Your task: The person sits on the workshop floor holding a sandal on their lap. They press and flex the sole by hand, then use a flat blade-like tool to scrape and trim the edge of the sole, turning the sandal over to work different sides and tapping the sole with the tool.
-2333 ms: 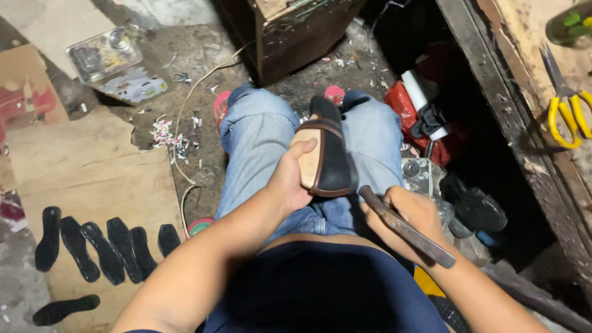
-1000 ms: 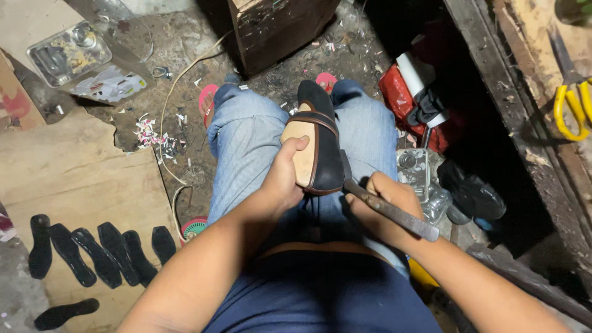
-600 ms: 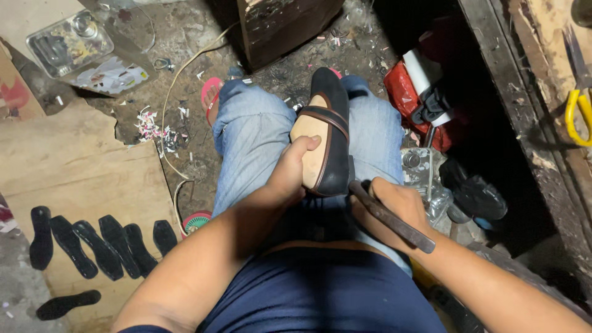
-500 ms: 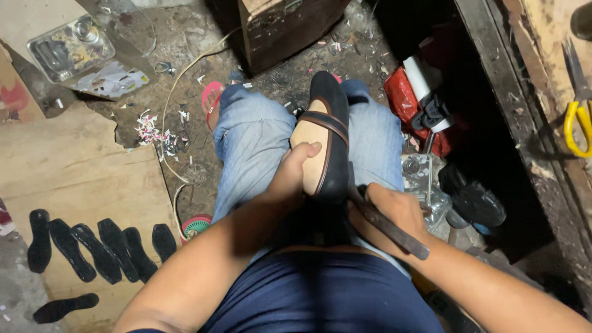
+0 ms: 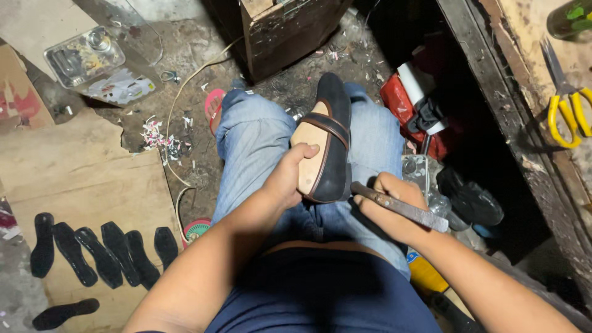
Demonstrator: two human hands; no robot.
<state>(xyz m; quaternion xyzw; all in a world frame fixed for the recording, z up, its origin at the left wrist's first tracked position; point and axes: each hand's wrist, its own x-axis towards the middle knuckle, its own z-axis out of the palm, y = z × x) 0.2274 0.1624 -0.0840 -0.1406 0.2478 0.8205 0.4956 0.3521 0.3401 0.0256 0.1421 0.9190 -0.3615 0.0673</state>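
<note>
Shoe: a black slip-on shoe [image 5: 327, 148] with a tan insole and a brown-edged strap lies lengthwise on the seated person's jeans-clad lap, toe toward 12 o'clock.
Left hand: the left hand [image 5: 285, 180] is curled about the shoe's heel end from 9 o'clock, thumb laid on the tan insole, fingers hidden beneath.
Right hand: the right hand [image 5: 387, 206] is closed in a fist around a flat, worn metal tool [image 5: 401, 206]; the tool's tip sits just beside the shoe's heel edge, its other end pointing to 4 o'clock.
Soles: a row of black shoe soles [image 5: 102, 253] lies on a cardboard sheet [image 5: 80, 185] at 8 o'clock, with one more apart below.
Packages: a flat clear plastic tray [image 5: 86, 57] and a pale printed packet [image 5: 120, 89] lie on the floor at 10 o'clock; a reddish printed carton [image 5: 18, 102] is at the left edge.
Box: a dark wooden box [image 5: 280, 28] stands at 12 o'clock.
Scissors: yellow-handled scissors [image 5: 564, 102] rest on a wooden ledge at 2 o'clock.
Red bag: a red bag [image 5: 407, 111] with a white roll lies at 1 o'clock.
</note>
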